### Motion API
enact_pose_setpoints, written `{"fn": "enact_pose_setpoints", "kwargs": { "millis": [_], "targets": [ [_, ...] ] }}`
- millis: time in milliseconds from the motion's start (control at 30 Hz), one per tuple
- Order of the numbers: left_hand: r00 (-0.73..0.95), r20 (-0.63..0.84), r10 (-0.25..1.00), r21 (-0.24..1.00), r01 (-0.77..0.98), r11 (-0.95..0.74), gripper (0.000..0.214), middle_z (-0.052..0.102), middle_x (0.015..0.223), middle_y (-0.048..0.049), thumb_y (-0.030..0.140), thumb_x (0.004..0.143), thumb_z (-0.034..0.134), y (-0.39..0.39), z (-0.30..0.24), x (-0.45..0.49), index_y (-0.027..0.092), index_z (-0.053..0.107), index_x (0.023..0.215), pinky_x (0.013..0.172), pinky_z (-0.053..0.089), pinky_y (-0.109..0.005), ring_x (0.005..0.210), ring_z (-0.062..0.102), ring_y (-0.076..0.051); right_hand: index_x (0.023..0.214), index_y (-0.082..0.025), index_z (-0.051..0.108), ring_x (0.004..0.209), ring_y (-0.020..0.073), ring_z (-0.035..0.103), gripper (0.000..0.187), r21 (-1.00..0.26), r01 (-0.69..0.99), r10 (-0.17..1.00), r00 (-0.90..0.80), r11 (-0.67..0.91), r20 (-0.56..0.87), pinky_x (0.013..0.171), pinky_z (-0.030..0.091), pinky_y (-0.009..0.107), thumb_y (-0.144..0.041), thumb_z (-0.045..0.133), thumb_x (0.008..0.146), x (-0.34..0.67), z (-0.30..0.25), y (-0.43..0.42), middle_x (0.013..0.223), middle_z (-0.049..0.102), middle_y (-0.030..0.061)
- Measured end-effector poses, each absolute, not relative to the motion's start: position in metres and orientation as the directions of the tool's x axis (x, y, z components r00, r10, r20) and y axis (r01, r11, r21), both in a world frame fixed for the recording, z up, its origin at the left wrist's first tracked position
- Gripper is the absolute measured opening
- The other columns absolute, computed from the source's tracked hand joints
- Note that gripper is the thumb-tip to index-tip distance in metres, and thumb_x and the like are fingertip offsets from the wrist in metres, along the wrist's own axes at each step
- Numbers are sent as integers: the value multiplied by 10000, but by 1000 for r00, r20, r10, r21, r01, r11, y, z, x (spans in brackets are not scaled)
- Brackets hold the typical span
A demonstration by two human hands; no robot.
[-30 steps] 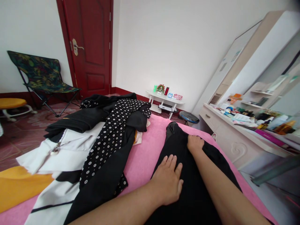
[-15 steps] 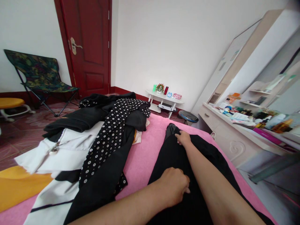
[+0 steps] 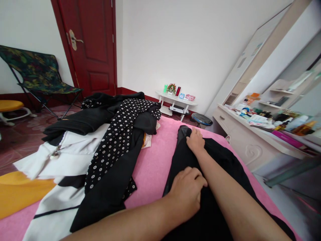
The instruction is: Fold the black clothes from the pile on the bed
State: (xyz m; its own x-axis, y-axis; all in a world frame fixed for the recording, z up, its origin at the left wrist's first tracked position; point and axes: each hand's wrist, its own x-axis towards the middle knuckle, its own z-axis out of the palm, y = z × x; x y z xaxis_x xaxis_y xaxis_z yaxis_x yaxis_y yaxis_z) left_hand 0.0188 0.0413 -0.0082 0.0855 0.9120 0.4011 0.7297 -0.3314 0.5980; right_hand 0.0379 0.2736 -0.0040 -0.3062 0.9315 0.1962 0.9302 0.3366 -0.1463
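A black garment [image 3: 213,207] lies spread on the pink bed cover [image 3: 147,170], its dark grey, shinier end [image 3: 184,131] at the far side. My left hand [image 3: 188,190] rests on its middle with bent fingers closed on the cloth; the fingertips are partly hidden. Farther out, my right hand [image 3: 195,140] lies on the garment beside that grey end, its fingers stretched forward over the fabric. To the left is a heap of clothes, with a black-and-white patterned garment [image 3: 112,144], white clothing [image 3: 82,160] and a folded black piece [image 3: 75,124].
Yellow cloth [image 3: 22,194] lies at the left edge. Beyond the bed are a folding chair [image 3: 37,72], a yellow stool [image 3: 10,106], a red door [image 3: 92,43], a small white table [image 3: 175,97] and a round dark stool [image 3: 201,118]. A cluttered dressing table [image 3: 253,147] borders the right side.
My right hand has loosened from a pinch and its fingers now extend over the cloth. My left hand has turned from a fist to bent fingers on the garment. The view shifted slightly.
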Motion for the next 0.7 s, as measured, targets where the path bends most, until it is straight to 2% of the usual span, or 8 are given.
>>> {"fn": "enact_pose_setpoints", "kwargs": {
  "millis": [67,133,233,333,400,467,567,700],
  "targets": [
    [34,372,928,501,834,-231,453,432,1397,-144,250,847,478,37,-4,17,125,513,1281,1098,267,-475,1317,345,-304,1457,-212,224,1406,294,133,578,-124,901,909,-403,415,108,1092,159,543,-462,299,941,45,-9,275,1532,165,136],
    [58,264,963,433,885,-172,632,241,1501,-190,425,875,441,35,-5,17,71,376,1396,1129,123,-537,1396,152,-345,1454,-222,262,1415,289,93,607,-132,885,893,-449,446,2,1095,113,563,-537,217,937,52,-15,277,1545,137,116],
    [132,144,981,377,909,-178,678,157,1525,-180,515,901,334,34,-6,18,97,321,1435,1129,59,-546,1410,71,-338,1463,-208,254,1415,295,95,649,-164,886,894,-446,434,-43,1094,115,560,-568,232,923,58,-21,272,1545,128,123],
    [143,138,980,346,920,-183,666,146,1527,-168,520,911,294,33,-5,18,116,313,1441,1132,48,-531,1412,66,-325,1468,-155,238,1413,293,110,691,-204,864,878,-477,461,-40,1105,106,535,-567,274,915,65,-18,255,1538,134,149],
    [144,147,979,329,926,-185,659,155,1525,-168,517,913,287,32,-4,18,119,323,1437,1132,53,-527,1411,80,-323,1447,-165,302,1399,273,185,695,-242,828,848,-529,505,-37,1114,147,478,-573,364,888,80,-9,241,1520,218,132],
    [141,164,976,312,932,-187,652,168,1522,-171,514,914,286,32,-6,18,123,332,1434,1130,59,-528,1410,93,-323,1357,-196,466,1319,243,369,616,-297,789,819,-573,538,-39,1072,283,388,-562,434,863,106,7,234,1429,419,102],
    [132,200,971,286,940,-186,653,185,1518,-174,516,907,300,33,-14,20,130,340,1431,1125,62,-539,1408,100,-328,1103,-163,655,1002,199,618,488,-369,793,854,-520,484,3,844,460,286,-496,360,902,161,40,235,1100,670,101],
    [135,236,962,269,943,-198,659,189,1518,-175,528,902,302,36,-23,21,135,343,1430,1123,68,-542,1405,113,-335,799,-127,658,717,186,619,347,-322,886,941,-331,334,67,657,447,272,-430,491,828,232,66,239,746,673,81]
  ]
}}
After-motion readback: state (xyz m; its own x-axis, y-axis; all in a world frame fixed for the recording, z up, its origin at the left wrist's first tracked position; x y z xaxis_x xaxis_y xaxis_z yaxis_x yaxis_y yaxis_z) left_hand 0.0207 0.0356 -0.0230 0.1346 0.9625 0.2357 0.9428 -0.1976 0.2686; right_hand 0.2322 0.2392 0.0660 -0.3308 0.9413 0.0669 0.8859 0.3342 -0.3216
